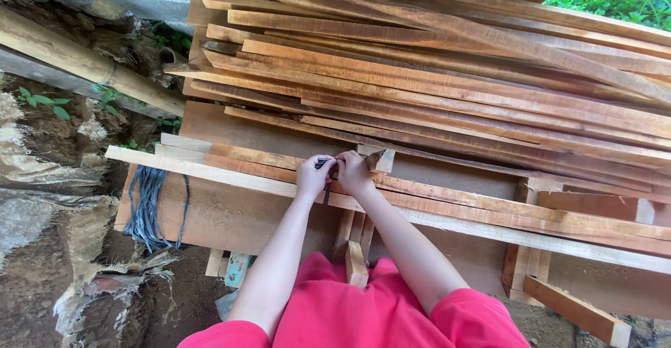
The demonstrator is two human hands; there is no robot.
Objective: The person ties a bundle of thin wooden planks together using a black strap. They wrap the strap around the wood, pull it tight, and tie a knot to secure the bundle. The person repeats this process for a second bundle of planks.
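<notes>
A: Obs., left to right. A dark cord bundle (147, 205) hangs off the left end of the bench (231, 215). Left hand (312, 176) and right hand (352, 172) meet over the long front strip (231, 175). A small dark tool (324, 163) sits between them.

B: Grip state?

A: Left grip is pinched on the dark tool, fingers curled. Right grip is clenched close against it; whether it grasps the tool too or only braces on the strip, I cannot tell. The tool's tip is hidden.

B: Step in hand?

A: Judged: marking or measuring on the strip, near the small wood block (381, 159). The next move would call for a steady strip and aligned tool.

B: Containers?

A: None seen. Rough wooden slats (447, 75) are stacked loose behind, a wooden frame piece (552, 299) at right.
</notes>
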